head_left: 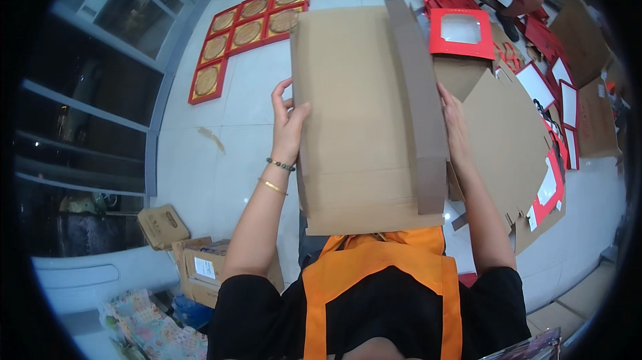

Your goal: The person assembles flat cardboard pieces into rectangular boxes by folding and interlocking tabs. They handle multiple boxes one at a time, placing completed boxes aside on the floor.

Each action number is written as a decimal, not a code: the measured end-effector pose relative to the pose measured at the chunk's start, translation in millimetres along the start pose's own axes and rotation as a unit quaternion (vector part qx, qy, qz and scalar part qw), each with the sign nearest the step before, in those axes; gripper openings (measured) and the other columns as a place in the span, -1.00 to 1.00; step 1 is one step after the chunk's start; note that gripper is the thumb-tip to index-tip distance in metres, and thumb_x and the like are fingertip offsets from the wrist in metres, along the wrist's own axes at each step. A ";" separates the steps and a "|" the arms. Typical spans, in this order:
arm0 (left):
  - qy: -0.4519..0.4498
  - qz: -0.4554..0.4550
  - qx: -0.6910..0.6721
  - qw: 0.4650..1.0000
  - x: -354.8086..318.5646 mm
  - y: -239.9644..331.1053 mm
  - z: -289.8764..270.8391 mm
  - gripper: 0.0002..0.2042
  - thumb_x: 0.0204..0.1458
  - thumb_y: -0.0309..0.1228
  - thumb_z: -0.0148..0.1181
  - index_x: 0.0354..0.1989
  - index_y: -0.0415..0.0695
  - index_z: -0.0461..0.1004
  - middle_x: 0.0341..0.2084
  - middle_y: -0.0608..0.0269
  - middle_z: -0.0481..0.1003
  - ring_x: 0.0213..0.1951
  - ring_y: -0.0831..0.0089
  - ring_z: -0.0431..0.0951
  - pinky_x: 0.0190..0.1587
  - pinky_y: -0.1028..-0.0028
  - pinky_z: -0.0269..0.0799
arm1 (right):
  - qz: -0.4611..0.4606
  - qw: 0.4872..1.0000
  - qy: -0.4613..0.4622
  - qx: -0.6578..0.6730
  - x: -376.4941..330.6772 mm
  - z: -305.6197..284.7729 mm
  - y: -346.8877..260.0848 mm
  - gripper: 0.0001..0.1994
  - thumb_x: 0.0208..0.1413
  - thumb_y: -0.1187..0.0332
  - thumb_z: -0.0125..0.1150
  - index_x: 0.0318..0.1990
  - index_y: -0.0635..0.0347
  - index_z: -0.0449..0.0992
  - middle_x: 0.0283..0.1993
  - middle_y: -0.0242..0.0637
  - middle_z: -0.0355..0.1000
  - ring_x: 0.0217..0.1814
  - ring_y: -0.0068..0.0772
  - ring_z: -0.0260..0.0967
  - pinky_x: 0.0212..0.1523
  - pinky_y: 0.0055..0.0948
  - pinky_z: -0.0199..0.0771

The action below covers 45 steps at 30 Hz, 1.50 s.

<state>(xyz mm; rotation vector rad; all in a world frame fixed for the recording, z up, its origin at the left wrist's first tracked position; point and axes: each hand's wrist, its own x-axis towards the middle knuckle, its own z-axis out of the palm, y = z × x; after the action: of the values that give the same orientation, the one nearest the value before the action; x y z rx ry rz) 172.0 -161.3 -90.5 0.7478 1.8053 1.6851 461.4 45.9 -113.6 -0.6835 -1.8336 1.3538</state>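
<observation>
1. Head view: cardboard panel (361, 119) is held up between both hands, its long axis running away from the chest, a folded flap (421, 106) along its right edge.
2. Left hand (287, 119) pinches the left edge, fingers spread; right hand (455, 119) lies against the flap side, grip hidden. Both are equally near.
</observation>
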 end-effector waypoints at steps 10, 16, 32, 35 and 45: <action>0.052 0.265 0.365 0.891 0.0 -7.3 -13.5 -0.71 0.22 -0.42 0.22 0.11 -0.09 0.53 0.00 0.19 0.33 -0.11 0.34 0.37 -0.02 0.43 0.41 | -0.237 0.813 -0.294 -0.443 -50.1 -45.7 -72.4 -0.43 -0.11 0.60 0.33 0.10 -0.22 0.66 0.50 -0.22 0.22 0.60 0.00 0.08 0.52 0.11 0.16; -0.146 0.255 0.376 0.879 -16.5 26.4 -48.0 -0.66 0.19 -0.64 0.10 0.12 -0.11 0.54 -0.03 0.12 0.37 -0.14 0.24 0.45 -0.13 0.45 0.47 | -0.178 0.788 -0.425 -0.409 -26.1 -71.6 -82.1 -0.57 -0.28 0.59 0.41 -0.13 0.01 0.66 0.33 -0.25 0.34 0.62 0.02 0.02 0.50 0.05 0.29; -0.231 0.351 0.551 0.721 -65.2 39.2 -122.6 -0.33 -0.32 -0.48 0.56 0.12 0.12 0.59 0.12 0.19 0.40 0.12 0.14 0.47 0.08 0.25 0.59 | -0.275 0.717 -0.436 -0.469 -35.9 -95.2 -84.8 -0.42 -0.13 0.20 0.46 0.14 0.11 0.59 0.49 -0.06 0.22 0.66 0.26 -0.09 0.49 0.13 0.29; -0.218 0.437 0.546 0.681 -62.2 27.0 -123.3 -0.40 -0.24 -0.46 0.49 0.14 0.02 0.60 0.03 0.20 0.43 0.06 0.15 0.48 0.03 0.24 0.58 | -0.283 0.706 -0.428 -0.489 -57.5 -117.6 -49.2 -0.42 -0.07 0.28 0.40 0.20 0.14 0.57 0.49 -0.10 0.25 0.61 0.13 0.07 0.48 0.14 0.28; -0.028 0.314 0.307 0.898 -86.9 -10.3 -86.2 -0.76 0.29 -0.42 0.18 0.06 -0.22 0.58 -0.03 0.10 0.45 0.19 0.12 0.37 0.23 0.22 0.33 | -0.060 0.975 -0.149 -0.151 -93.9 -97.0 -24.7 -0.77 0.33 0.35 0.15 0.01 0.26 0.59 0.15 -0.16 0.51 0.33 -0.04 0.33 0.35 -0.17 0.30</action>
<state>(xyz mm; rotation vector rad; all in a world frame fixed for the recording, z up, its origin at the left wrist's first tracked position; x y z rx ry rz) 169.6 -284.0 -93.7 1.7894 2.2242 1.3826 595.1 19.8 -97.5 -0.5314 -2.3134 1.1585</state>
